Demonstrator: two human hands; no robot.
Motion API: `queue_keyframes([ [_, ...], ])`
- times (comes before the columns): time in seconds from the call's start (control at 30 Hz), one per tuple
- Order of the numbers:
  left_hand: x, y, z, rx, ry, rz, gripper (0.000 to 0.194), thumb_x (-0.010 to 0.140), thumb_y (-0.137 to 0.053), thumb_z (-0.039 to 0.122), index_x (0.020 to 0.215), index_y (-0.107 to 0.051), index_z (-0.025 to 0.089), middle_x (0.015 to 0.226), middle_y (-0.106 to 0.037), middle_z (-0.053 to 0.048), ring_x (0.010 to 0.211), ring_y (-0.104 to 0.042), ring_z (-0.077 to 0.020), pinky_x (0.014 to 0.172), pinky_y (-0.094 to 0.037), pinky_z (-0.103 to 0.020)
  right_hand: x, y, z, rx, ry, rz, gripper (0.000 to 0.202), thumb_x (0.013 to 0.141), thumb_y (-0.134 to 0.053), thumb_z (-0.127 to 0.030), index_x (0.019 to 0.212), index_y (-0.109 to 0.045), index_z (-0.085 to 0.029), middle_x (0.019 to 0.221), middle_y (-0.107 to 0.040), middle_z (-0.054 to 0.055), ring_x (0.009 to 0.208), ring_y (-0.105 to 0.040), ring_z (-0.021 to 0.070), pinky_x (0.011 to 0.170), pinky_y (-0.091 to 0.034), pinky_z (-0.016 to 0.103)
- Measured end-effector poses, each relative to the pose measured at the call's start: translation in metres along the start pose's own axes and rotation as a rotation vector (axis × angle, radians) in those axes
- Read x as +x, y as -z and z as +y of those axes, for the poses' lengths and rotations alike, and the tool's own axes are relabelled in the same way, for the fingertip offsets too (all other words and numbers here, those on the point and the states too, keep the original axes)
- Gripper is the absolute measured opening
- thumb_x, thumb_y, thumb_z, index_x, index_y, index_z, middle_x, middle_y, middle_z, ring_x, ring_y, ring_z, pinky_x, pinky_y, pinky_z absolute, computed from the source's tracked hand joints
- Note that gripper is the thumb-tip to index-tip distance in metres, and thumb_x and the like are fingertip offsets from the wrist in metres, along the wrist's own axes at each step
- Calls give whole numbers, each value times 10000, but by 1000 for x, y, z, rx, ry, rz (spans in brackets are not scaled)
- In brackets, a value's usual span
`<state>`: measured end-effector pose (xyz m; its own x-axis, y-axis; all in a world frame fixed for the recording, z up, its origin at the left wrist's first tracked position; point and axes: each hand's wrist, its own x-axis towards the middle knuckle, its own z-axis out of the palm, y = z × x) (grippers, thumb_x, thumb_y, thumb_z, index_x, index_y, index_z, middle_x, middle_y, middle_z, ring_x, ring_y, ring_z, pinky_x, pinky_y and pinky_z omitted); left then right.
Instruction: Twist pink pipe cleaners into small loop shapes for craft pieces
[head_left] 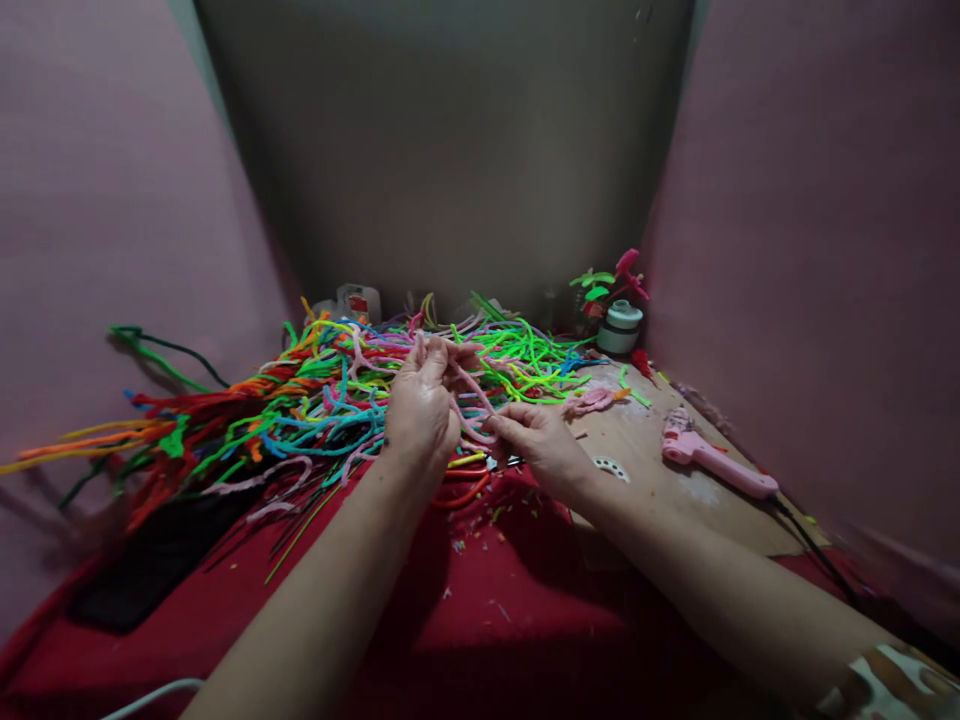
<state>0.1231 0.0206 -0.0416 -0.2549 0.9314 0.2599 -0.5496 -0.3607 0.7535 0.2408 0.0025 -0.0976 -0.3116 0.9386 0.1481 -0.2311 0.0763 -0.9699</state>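
Between my two hands runs a pink pipe cleaner [474, 388], bent into a loop. My left hand [424, 400] pinches one part of it, thumb against the fingers. The fingertips of my right hand [536, 440] grip it lower down on the right. Beneath and behind both hands spreads a large heap of coloured pipe cleaners [525, 350], green, orange, blue, pink and red. Orange-red handles [465, 488], perhaps of scissors or pliers, lie just below my hands, partly hidden. A pink looped pipe-cleaner piece [592, 400] rests right of my right hand.
A pink glue gun [716, 465] with a black cable lies on a brown board [637, 520] at the right. Behind stand a white-lidded jar [619, 328] and pipe-cleaner flowers [628, 268]. A dark flat object [150, 570] lies left on the red cloth [480, 610], which has scattered scraps.
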Motion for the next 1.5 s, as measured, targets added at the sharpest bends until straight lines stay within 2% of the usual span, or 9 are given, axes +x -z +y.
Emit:
queue_keyframes([
  [0.17, 2, 4, 2, -51, -28, 17, 202, 870, -492, 242, 692, -525, 153, 582, -627, -5, 563, -608, -100, 580, -459, -196, -3, -8, 3, 289, -82, -146, 208, 736, -674, -335, 768, -572, -156, 635, -607, -12, 505, -544, 88, 513, -432, 223],
  [0.37, 5, 5, 8, -175, 45, -5, 228, 885, -464, 207, 663, -474, 157, 472, -461, 52, 432, -483, -68, 493, -417, -185, -3, -8, 3, 544, -174, -64, 239, 739, -676, -351, 688, -598, -131, 597, -623, 22, 487, -560, 98, 483, -454, 220],
  [0.47, 7, 2, 8, -227, 118, -15, 255, 889, -463, 234, 646, -426, 165, 425, -306, 88, 336, -298, -41, 378, -279, -169, -4, -9, 2, 590, -311, 21, 174, 755, -658, -265, 666, -604, -126, 564, -614, 22, 460, -541, 90, 448, -436, 204],
  [0.53, 7, 0, 7, -225, 137, 9, 280, 901, -440, 255, 638, -408, 165, 427, -272, 92, 324, -236, -34, 355, -211, -170, -4, -8, 2, 606, -370, 64, 96, 743, -658, -196, 693, -614, -125, 563, -614, 16, 450, -532, 82, 432, -427, 190],
  [0.7, 6, -2, 4, -221, 183, 28, 287, 910, -422, 264, 643, -416, 159, 453, -285, 86, 327, -245, -28, 347, -181, -166, -2, -4, 6, 604, -347, 39, 110, 690, -691, -125, 781, -628, -127, 569, -616, -4, 448, -539, 66, 439, -438, 164],
  [0.87, 5, 1, 4, -223, 197, 8, 281, 901, -445, 269, 644, -419, 159, 467, -290, 83, 331, -248, -27, 342, -184, -163, -2, -3, 10, 428, -267, -99, 192, 719, -708, -255, 827, -636, -114, 624, -641, 15, 469, -572, 85, 454, -479, 198],
  [1.13, 2, 4, -1, -181, 201, -87, 295, 879, -480, 342, 662, -454, 145, 472, -299, 78, 354, -266, -30, 352, -192, -158, 0, 3, 12, 417, -479, -205, 159, 693, -719, -182, 756, -623, -73, 581, -634, 20, 439, -568, 81, 423, -488, 188],
  [1.4, 6, 7, 2, -229, 118, -113, 287, 828, -557, 383, 664, -473, 163, 438, -285, 90, 332, -256, -34, 332, -205, -164, -7, -2, 7, 323, -382, -119, 255, 604, -776, -273, 664, -595, -104, 520, -628, 19, 398, -556, 83, 362, -415, 158],
  [1.5, 10, 13, 3, -220, 115, -174, 233, 793, -609, 370, 734, -543, 154, 527, -471, 42, 427, -443, -58, 422, -374, -178, -6, 0, 6, 317, -356, -80, 235, 609, -764, -264, 655, -596, -106, 512, -622, 16, 387, -541, 76, 364, -397, 158],
])
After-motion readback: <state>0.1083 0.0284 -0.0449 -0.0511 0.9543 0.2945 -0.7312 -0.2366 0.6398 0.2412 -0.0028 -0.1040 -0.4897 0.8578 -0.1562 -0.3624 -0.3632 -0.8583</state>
